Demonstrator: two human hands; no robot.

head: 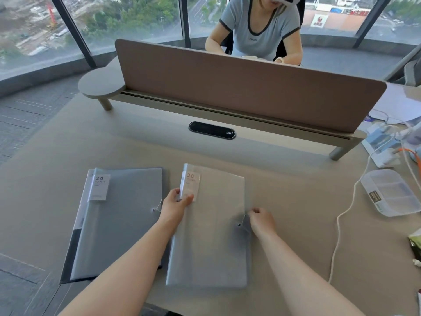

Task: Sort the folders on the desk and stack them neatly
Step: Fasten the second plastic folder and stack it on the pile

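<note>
Two grey "20 pockets" folders lie side by side on the beige desk (284, 201). The left folder (120, 220) is darker grey-blue and rests on a dark sheet at the desk's left front edge. The right folder (211, 242) is paler and translucent. My left hand (176, 204) grips the right folder's left edge, by its white label. My right hand (262, 221) pinches the elastic cord at that folder's right edge, beside a small button.
A brown divider screen (239, 87) crosses the desk behind a black cable port (212, 130). A clear compartment box (390, 191), a white cable (341, 224) and chargers sit at the right. Another person sits beyond the screen.
</note>
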